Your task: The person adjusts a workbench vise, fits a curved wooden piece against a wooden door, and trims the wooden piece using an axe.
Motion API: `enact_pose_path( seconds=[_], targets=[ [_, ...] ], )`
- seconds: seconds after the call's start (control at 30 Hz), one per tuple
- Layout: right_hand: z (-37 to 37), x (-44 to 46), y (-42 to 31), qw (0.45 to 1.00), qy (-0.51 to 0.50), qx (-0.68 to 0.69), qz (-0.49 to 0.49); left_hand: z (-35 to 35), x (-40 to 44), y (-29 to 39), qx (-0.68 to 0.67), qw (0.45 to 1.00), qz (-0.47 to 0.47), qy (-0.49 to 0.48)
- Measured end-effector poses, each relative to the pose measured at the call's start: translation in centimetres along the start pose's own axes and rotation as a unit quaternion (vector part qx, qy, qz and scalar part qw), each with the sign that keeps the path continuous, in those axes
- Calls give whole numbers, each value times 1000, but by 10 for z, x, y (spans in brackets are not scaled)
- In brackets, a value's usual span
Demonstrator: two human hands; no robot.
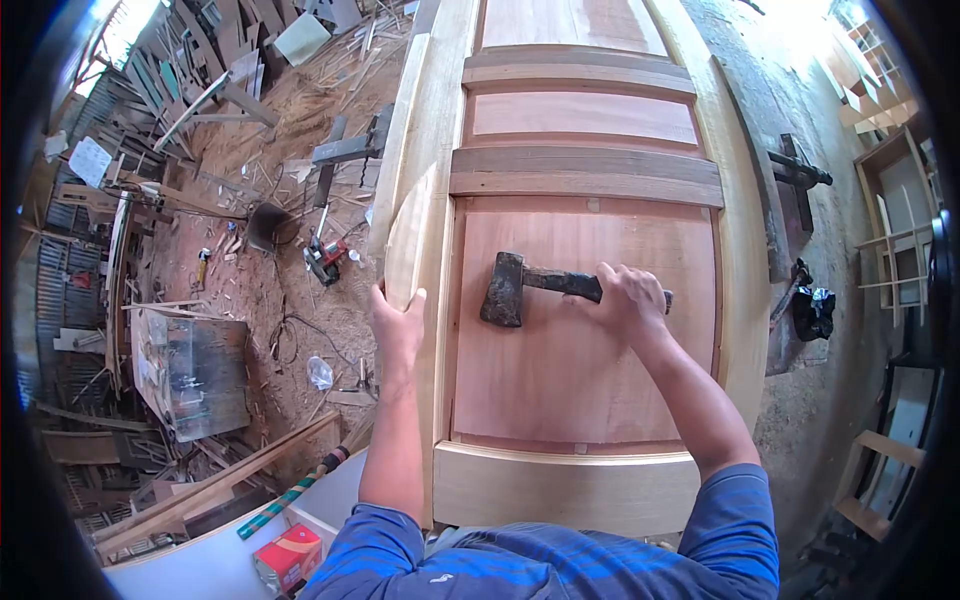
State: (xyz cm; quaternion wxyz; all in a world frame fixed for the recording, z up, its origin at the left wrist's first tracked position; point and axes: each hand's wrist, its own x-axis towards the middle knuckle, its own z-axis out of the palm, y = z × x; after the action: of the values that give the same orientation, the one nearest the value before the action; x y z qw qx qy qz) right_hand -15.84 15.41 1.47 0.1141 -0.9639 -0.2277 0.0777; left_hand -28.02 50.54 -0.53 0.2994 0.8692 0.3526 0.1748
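Observation:
A panelled wooden door (pixel 585 380) lies flat in front of me, with pale frame rails and reddish panels. My right hand (pixel 632 300) is closed round the dark handle of a hatchet (pixel 505 290). The hatchet's head points left, over the large lower panel; whether it touches the panel I cannot tell. At the door's left edge, my left hand (pixel 398 325) grips the near end of a pale wooden strip (pixel 408 235), thumb on the right side. This strip runs away from me along the door's left rail. My left fingertips are partly hidden.
Two darker crosspieces (pixel 585 175) span the door above the lower panel. A red power tool (pixel 325 260), a bucket (pixel 270 227), a worn box (pixel 190 370) and wood scraps cover the left floor. A red carton (pixel 288 558) sits at lower left. A clamp (pixel 800 170) is at right.

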Motion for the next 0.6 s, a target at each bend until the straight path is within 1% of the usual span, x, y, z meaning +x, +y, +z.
enact_pose_path(
  seconds=[0.03,0.13,0.23,0.33,0.37,0.43,0.5,0.6],
  targets=[
    [0,-1,0,1000,2,3,-2,-4,-6,2,-2,998,-51,-25],
    [-1,-3,2,1000,-6,5,-3,-4,-16,-19,134,991,-13,-27],
    [1,-6,5,1000,5,16,-12,-13,-40,-25,85,994,51,-39],
    [3,-11,9,1000,17,14,-21,-26,-91,-3,165,976,141,37],
    [4,-13,9,999,19,13,-23,-25,-109,-5,152,969,194,35],
    [12,-20,9,999,46,4,-18,-16,-154,-12,100,953,284,-18],
    [14,-34,6,998,64,11,-10,-10,-203,-11,79,944,309,-82],
    [16,-63,0,995,88,46,-1,-4,-231,-22,115,941,292,-124]
  ],
)
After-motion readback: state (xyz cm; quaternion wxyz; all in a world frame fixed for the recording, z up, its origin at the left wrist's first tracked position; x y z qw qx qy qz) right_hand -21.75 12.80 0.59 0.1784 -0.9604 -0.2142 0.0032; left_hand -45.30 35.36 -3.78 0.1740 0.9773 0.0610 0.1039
